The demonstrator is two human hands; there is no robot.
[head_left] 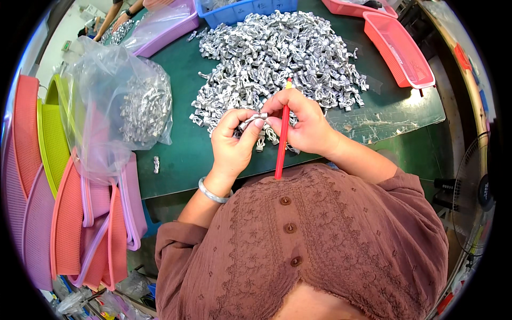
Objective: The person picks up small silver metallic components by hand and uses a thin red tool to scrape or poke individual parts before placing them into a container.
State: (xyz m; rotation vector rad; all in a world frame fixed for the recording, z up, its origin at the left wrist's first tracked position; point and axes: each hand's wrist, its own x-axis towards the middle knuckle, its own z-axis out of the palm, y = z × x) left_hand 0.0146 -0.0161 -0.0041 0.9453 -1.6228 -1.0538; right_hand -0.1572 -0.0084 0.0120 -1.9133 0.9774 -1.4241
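Observation:
My left hand pinches a small silver-grey looped part between thumb and forefinger. My right hand is closed around a slim red pen-like tool with a yellow section near its far end. The right fingertips meet the left ones at the same silver part. Both hands are just over the near edge of a large heap of similar silver looped parts. Fingers partly cover the held part, so its full shape is hidden.
A clear plastic bag of similar parts sits left on the green table, near one loose part. Pink, purple and green baskets stack at far left. A blue bin and pink basket lie beyond. Another person's arms show at upper left.

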